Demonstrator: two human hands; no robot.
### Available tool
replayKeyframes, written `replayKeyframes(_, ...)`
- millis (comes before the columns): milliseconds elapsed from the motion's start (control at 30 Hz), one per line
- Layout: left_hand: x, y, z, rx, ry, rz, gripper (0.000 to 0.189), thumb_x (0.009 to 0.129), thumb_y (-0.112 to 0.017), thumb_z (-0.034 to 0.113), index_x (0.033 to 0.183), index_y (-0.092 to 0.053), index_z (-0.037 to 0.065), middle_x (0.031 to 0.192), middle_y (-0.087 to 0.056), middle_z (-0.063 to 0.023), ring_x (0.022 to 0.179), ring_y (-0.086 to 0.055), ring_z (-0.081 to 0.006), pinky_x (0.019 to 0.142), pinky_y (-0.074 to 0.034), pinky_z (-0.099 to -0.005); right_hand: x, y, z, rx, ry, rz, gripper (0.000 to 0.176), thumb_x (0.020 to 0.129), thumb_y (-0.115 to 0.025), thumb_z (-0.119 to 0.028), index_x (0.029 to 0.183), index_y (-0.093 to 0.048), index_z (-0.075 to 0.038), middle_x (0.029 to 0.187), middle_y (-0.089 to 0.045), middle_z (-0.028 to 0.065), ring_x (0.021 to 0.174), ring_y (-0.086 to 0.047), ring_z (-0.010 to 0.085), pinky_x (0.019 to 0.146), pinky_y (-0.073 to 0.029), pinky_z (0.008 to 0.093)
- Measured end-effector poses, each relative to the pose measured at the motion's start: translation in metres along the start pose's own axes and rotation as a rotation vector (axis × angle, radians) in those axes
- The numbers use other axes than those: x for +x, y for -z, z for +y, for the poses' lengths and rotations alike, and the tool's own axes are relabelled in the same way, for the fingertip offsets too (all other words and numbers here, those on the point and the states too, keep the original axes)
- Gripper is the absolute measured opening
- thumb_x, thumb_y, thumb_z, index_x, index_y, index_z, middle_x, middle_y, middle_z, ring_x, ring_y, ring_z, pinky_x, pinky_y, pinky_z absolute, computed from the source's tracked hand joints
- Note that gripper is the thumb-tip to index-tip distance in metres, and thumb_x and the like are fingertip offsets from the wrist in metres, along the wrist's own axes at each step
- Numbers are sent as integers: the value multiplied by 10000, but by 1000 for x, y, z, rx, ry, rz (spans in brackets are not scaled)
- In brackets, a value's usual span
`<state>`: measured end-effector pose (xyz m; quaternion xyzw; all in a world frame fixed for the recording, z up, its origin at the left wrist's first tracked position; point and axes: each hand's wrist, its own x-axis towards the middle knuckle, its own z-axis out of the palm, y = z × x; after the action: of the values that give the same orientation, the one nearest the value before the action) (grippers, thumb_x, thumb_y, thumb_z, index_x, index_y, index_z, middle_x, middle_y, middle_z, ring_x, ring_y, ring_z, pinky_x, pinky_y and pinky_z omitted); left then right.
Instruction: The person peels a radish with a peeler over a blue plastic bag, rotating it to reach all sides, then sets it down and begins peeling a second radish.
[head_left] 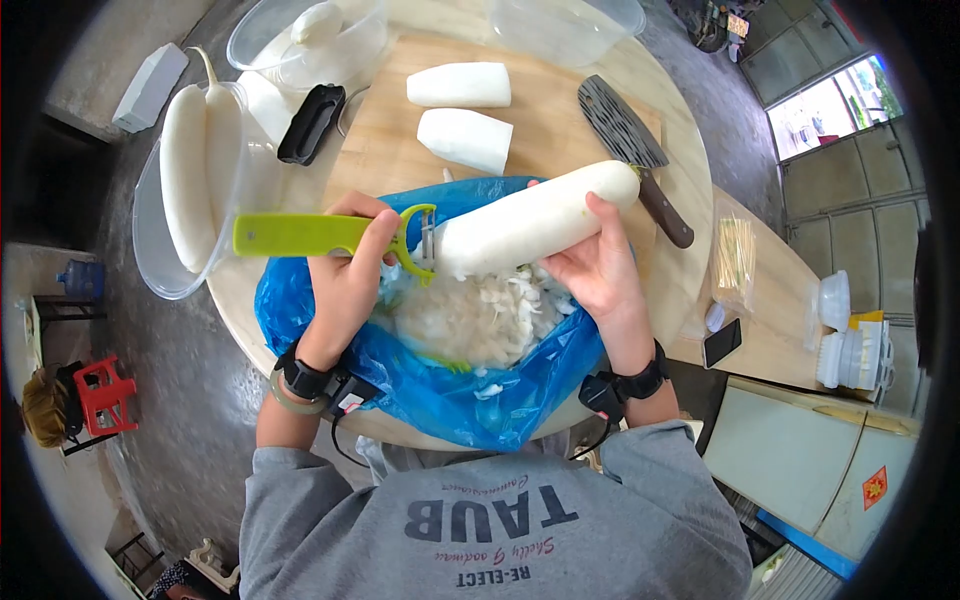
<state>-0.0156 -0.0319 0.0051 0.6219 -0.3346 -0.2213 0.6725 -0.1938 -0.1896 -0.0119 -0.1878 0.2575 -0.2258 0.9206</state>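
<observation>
In the head view, the left hand (352,270) is closed around a green peeler (300,235), its thumb and fingers pinching the handle near the blade. The right hand (600,270) grips a long white radish (530,222) from below and the side, thumb against its surface near the stem end. The radish is held at a slant above a blue plastic bag (470,412), its lower left end right by the peeler's blade; whether the two touch is hard to tell. The bag lies spread open in front of the person, with a heap of pale peelings (475,320) inside. Beyond it, two white radish pieces (458,85) lie side by side on a wooden cutting board (385,120). A cleaver (622,120) with a dark patterned blade rests toward the board's right side, its brown handle pointing back toward the person. On the left, a clear tub (150,235) holds two whole radishes (187,175), and a black tray (311,124) lies between that tub and the board.
</observation>
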Motion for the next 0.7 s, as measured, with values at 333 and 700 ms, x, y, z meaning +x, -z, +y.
replayKeyframes(333, 0, -3, 7, 198, -130, -211, 68, 743, -612, 72, 736, -598, 5, 631, -596, -37, 568, -527, -64, 523, -402, -187, -2, -2, 2, -10, -24, 36, 504, 770, -635, -259, 1166, -401, -52, 1121, -497, 112, 1076, -461, 239, 934, -368, 407)
replayKeyframes(700, -1, 8, 1, 17, -79, 71, 60, 738, -559, 32, 690, -534, 5, 623, -515, -10, 509, -446, -63, 463, -356, -192, -1, 0, 3, 10, -18, 38, 525, 778, -629, -294, 1177, -385, -54, 1133, -490, 111, 1083, -451, 245, 942, -357, 414)
